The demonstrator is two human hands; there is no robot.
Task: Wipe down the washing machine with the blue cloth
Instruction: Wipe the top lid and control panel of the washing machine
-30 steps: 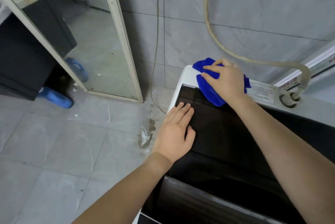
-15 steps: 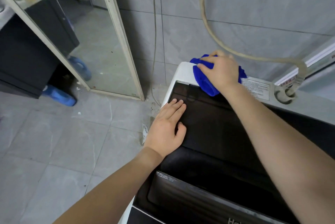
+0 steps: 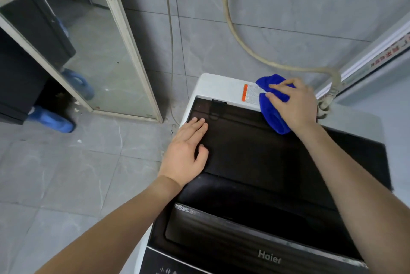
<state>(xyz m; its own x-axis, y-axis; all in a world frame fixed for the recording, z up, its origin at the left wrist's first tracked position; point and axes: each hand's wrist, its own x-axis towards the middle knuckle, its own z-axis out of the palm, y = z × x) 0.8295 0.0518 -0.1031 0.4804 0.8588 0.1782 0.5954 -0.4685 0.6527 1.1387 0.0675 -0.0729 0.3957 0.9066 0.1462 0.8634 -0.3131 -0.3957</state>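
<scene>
A top-loading washing machine (image 3: 217, 87) with a white body and a dark glass lid (image 3: 255, 151) fills the lower right. My right hand (image 3: 292, 105) presses the bunched blue cloth (image 3: 274, 118) onto the white back strip, just right of a warning sticker (image 3: 251, 93). The cloth hangs partly over the lid's rear edge. Resting flat on the lid's left side is my left hand (image 3: 188, 151), fingers together and holding nothing.
A beige hose (image 3: 244, 47) curves down the tiled wall to a fitting (image 3: 324, 107) behind my right hand. A thin cable (image 3: 170, 51) hangs by the machine's left corner. A framed mirror (image 3: 99, 47) leans at left, with a blue bottle (image 3: 53, 119) on the floor.
My right hand has slid the blue cloth rightward along the back strip, from the left rear corner past the sticker. The left hand stays flat on the lid.
</scene>
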